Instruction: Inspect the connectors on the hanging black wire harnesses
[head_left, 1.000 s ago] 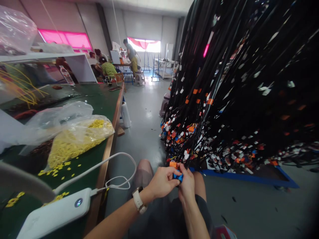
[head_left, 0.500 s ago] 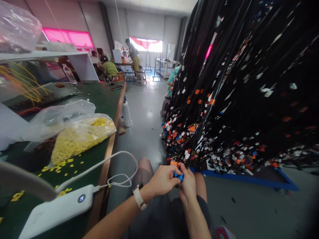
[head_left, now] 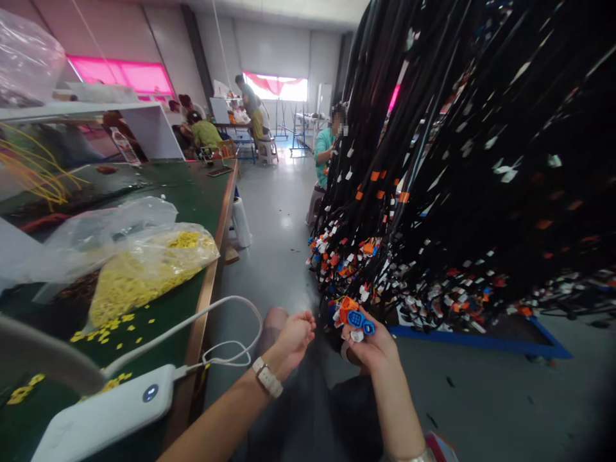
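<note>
My right hand (head_left: pixel 376 346) is turned palm up, its fingers curled round several plastic wire connectors. Among them are a blue connector (head_left: pixel 355 319) with rows of cavities, a smaller blue one (head_left: pixel 368 327), an orange connector (head_left: pixel 347 308) and a white one (head_left: pixel 357 335). They sit at the lower end of the hanging black cable harnesses (head_left: pixel 385 212). To the left, apart from the connectors, my left hand (head_left: pixel 292 340) is palm up with its fingers curled closed. Whatever may be inside its fingers is hidden.
On the green table (head_left: pixel 192 199) at left lie a bag of yellow pieces (head_left: pixel 144 276), loose yellow pieces and a white power bank (head_left: pixel 110 410) with a cable. A blue-framed rack base (head_left: pixel 481 340) stands under the harnesses. A person in teal (head_left: pixel 325 151) sits beyond them; others work farther back.
My left hand has let go of the blue connector and moved left, turning palm up. My right hand has opened out the connector cluster, showing its faces. The view has shifted slightly.
</note>
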`<state>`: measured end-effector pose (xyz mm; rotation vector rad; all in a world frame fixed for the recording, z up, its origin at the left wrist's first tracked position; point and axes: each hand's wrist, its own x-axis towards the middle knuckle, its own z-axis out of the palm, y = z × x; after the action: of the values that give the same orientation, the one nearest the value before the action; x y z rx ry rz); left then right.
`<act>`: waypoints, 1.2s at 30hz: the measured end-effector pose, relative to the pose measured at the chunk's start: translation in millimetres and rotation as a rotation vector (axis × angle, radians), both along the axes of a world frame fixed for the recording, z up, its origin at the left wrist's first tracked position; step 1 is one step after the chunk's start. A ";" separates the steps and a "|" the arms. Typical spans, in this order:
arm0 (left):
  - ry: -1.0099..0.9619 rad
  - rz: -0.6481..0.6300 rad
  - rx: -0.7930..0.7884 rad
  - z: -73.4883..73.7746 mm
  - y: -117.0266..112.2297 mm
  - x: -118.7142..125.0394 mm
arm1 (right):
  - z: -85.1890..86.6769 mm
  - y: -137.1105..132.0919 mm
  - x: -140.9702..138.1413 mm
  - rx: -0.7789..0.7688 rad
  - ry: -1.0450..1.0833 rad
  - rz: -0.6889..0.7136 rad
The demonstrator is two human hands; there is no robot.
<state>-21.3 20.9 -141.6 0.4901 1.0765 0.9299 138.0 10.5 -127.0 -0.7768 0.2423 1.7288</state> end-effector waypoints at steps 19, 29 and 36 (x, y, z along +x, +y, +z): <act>-0.400 -0.071 -0.123 10.9 -3.3 2.4 | 2.0 1.0 0.4 0.058 0.070 -0.062; -0.381 -0.092 -0.057 11.2 -5.3 -0.3 | -1.2 -1.0 2.5 0.062 0.007 -0.067; -0.365 -0.253 0.017 14.8 -8.4 -1.8 | 2.0 -0.6 1.0 -0.031 0.066 -0.105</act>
<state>-23.0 12.5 -126.8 0.4378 0.6593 0.7676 138.9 9.9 -125.0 -0.7177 0.3504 1.6562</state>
